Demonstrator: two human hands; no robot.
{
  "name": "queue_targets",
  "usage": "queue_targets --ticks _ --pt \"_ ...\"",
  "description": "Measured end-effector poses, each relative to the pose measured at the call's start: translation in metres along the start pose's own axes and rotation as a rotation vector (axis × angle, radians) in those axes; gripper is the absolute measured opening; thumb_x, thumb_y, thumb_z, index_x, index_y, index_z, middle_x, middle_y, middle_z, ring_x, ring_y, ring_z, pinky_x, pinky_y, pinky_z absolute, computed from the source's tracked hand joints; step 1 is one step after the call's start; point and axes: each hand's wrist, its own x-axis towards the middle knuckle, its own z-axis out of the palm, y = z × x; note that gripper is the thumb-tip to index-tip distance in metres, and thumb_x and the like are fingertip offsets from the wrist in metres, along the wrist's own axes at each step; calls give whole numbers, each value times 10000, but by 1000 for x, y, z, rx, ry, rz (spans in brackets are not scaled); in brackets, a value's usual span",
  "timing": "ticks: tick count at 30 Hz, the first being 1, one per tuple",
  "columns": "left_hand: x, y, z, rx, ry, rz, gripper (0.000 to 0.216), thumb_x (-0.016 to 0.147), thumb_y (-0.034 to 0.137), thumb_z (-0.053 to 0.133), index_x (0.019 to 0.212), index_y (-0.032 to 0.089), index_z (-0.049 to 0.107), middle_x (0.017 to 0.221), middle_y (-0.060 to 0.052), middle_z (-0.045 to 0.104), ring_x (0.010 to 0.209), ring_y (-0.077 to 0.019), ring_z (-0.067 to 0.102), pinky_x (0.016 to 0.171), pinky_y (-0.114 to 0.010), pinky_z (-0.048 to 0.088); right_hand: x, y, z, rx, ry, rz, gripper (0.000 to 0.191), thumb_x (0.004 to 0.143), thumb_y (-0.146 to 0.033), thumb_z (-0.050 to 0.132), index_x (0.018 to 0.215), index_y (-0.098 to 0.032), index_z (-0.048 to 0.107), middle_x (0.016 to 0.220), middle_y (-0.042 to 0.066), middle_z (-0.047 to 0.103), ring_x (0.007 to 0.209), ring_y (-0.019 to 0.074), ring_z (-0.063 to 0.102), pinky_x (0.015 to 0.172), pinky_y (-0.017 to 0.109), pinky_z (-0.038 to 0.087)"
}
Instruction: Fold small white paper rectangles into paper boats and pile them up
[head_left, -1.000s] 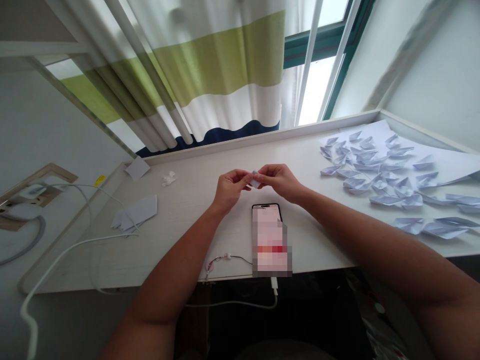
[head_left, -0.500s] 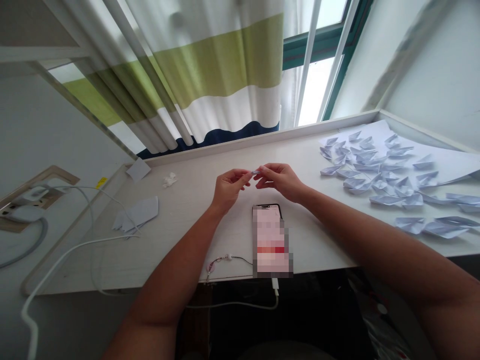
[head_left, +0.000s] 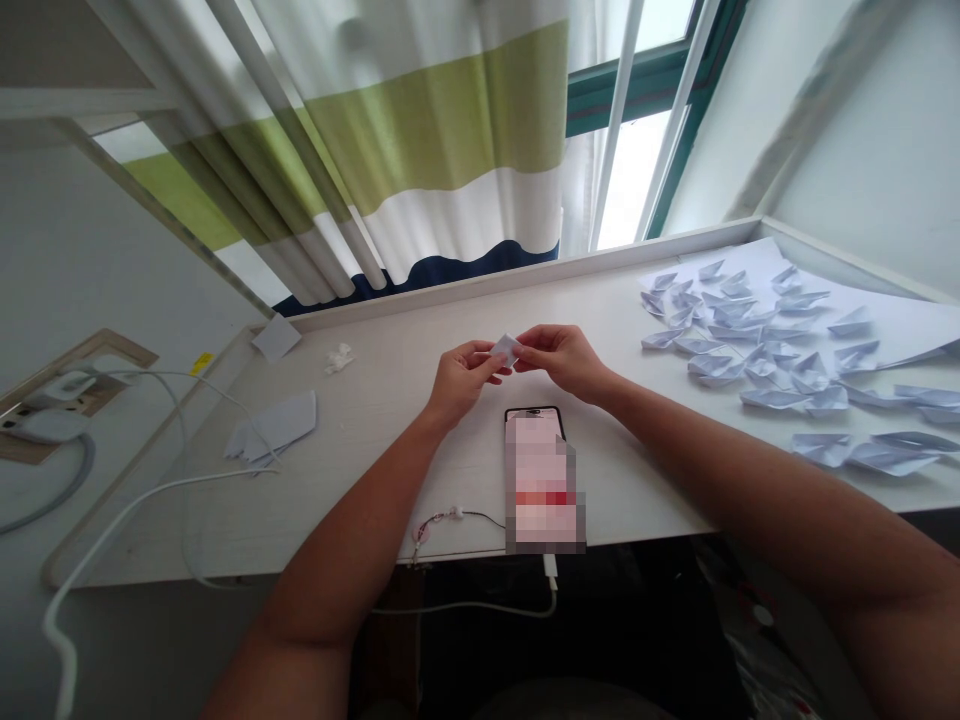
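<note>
Both my hands meet above the middle of the white desk (head_left: 375, 450). My left hand (head_left: 459, 377) and my right hand (head_left: 564, 359) pinch a small folded piece of white paper (head_left: 505, 349) between their fingertips, held a little above the desk. Just below them a phone (head_left: 541, 478) lies flat near the front edge, plugged into a cable. Several folded paper boats (head_left: 757, 340) are spread over the right part of the desk.
A large white sheet (head_left: 892, 320) lies under the boats at the far right. Folded white paper (head_left: 274, 427), a paper square (head_left: 275, 337) and a crumpled scrap (head_left: 337, 357) lie at the left. White cables (head_left: 135, 500) run off the left edge. A striped curtain (head_left: 420, 140) hangs behind.
The small paper has turned between my fingertips, from edge-on half a second ago to showing its flat face now. My hands stay in the same place.
</note>
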Motion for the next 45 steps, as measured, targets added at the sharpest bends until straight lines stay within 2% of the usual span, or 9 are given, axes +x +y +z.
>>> queue_targets --ticks 4,11,14,18,23,29,33,40,45 --pt "-2 3 2 -35 -13 -33 459 761 498 952 1017 161 772 790 -67 814 712 -202 780 696 -318 595 -1 -1 1 -4 11 -24 503 694 -628 982 890 -192 826 823 58 824 725 187 765 796 401 681" --pt "0 9 1 -204 19 -145 284 767 300 877 994 154 789 813 -66 823 746 -207 806 710 -300 618 -2 -5 1 56 -63 -52 324 743 -463 981 921 -217 867 885 47 842 824 202 784 912 439 665" --pt "-1 12 0 -233 -14 -165 239 796 323 822 940 133 801 817 -85 823 759 -213 809 754 -325 638 -2 -6 -2 16 -90 -53 211 762 -375 954 900 -232 882 884 45 842 847 209 782 940 446 646" --pt "-1 10 -1 -181 -29 -135 325 749 358 930 938 130 796 850 -93 829 756 -206 802 831 -375 652 -3 -10 -4 -137 -88 -130 122 811 -350 904 875 -249 885 906 50 819 874 217 765 928 439 621" --pt "-1 4 -1 -75 -64 -44 436 756 413 963 1027 130 772 874 -98 832 794 -217 805 837 -393 647 -4 -13 -5 -159 -112 -96 207 810 -424 905 863 -228 866 926 58 811 890 229 765 930 444 616" --pt "-2 4 2 66 -54 121 366 821 345 918 1061 174 701 788 -30 804 774 -190 780 799 -348 621 -2 -10 -6 -118 -66 -20 411 778 -576 928 867 -189 823 841 67 812 783 212 752 819 415 628" --pt "-3 5 1 58 -43 104 366 827 406 917 999 154 715 830 -66 817 802 -208 798 788 -351 624 -3 -12 -7 -269 -85 -73 404 810 -575 906 866 -181 839 812 77 808 751 198 721 774 390 605" --pt "-1 6 -4 9 -94 32 526 828 649 866 944 147 762 904 -114 831 824 -261 837 722 -351 645 -2 -14 -7 -309 -63 -104 377 795 -558 922 821 -195 825 736 64 780 704 209 725 698 378 578" --pt "-1 6 -3 14 -82 34 511 846 644 856 917 150 746 889 -106 829 832 -264 842 733 -352 653 -2 -11 -4 -356 -32 -144 382 811 -581 898 815 -210 809 758 62 784 716 218 726 710 394 596"
